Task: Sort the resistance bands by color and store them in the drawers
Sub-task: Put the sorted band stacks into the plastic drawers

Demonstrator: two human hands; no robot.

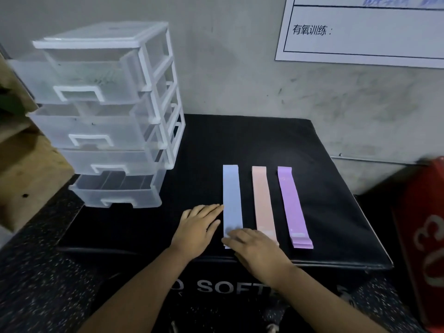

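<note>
Three flat stacks of resistance bands lie side by side on a black padded box (264,140): light blue bands (231,195), peach bands (262,198) and purple bands (293,205). A clear plastic drawer unit (108,111) with white frame stands at the box's left; its drawers are all pulled out part way, stepped like stairs. My left hand (197,230) lies flat on the box, fingertips touching the blue stack's left edge. My right hand (257,251) rests on the near end of the blue stack, fingers spread, covering that end and the peach stack's near corner.
A wooden shelf (24,176) stands left of the drawers. A red object (425,231) sits at the right edge. A grey wall with a white printed sheet (365,30) is behind. Speckled rubber floor (36,284) surrounds the box.
</note>
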